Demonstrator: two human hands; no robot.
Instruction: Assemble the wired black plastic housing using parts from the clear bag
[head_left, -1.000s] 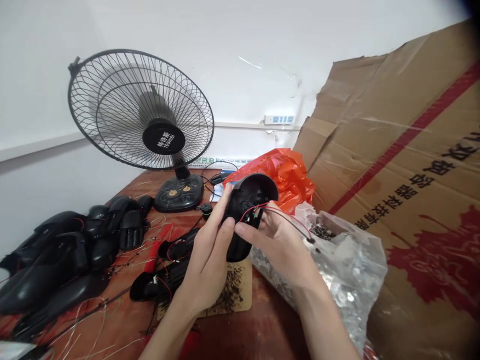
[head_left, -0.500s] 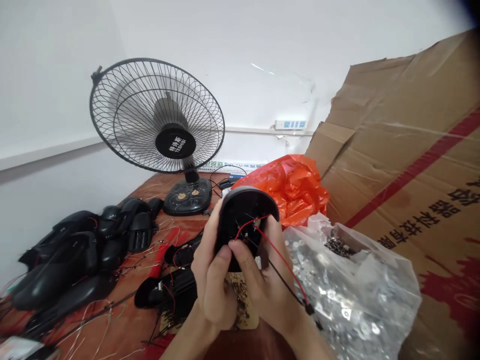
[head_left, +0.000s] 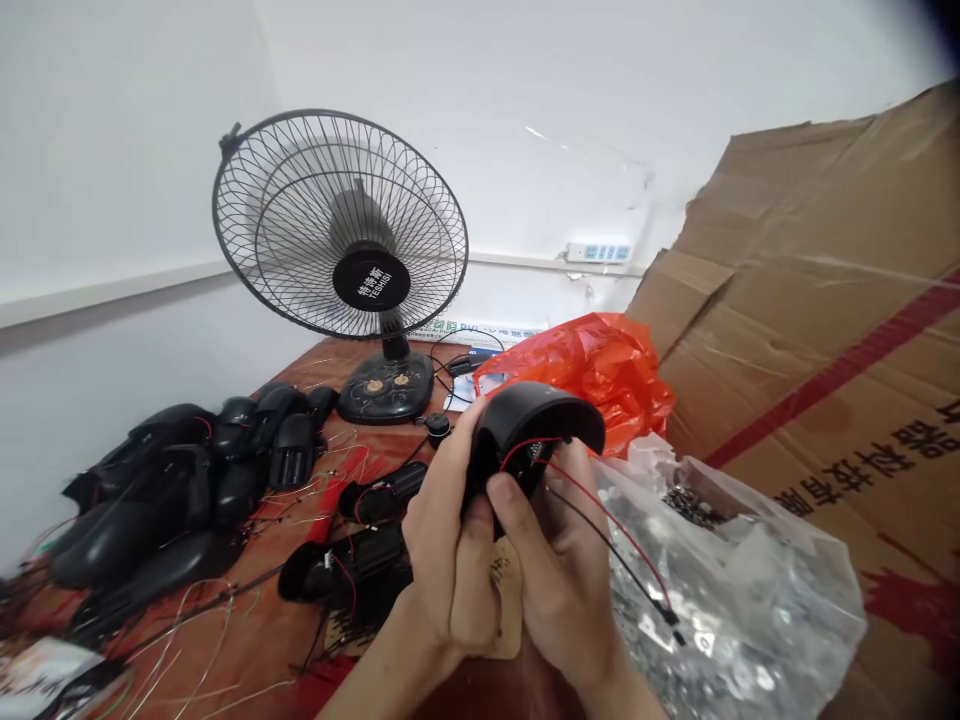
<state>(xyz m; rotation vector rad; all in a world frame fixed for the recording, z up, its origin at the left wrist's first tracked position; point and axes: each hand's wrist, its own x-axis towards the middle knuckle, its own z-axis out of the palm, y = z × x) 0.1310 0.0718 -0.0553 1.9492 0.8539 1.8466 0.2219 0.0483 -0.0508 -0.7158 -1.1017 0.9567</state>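
Both my hands grip a black curved plastic housing [head_left: 536,408] in front of me, its hollow side partly facing me. My left hand [head_left: 450,540] wraps its left side, with the thumb at the lower rim. My right hand [head_left: 559,570] holds the right side, its thumb pressing near the inside edge. A red wire [head_left: 622,520] and a black wire [head_left: 600,530] run out of the housing over my right hand, ending in a small black connector [head_left: 671,615]. The inner parts are mostly in shadow. Under my hands lies a tan board [head_left: 510,625] with dark specks.
Black housings [head_left: 142,510] pile up at left, among loose wires. Two more black housings [head_left: 352,565] lie nearer. A fan [head_left: 371,275] stands behind. To the right are an orange plastic bag [head_left: 600,365], a clear bag of metal pieces [head_left: 720,600] and a large cardboard box [head_left: 817,260].
The housing has tilted so more of its outer top shows and its opening points lower. Both hands moved slightly right in view, and the wires swung right. The camera view shifted a little.
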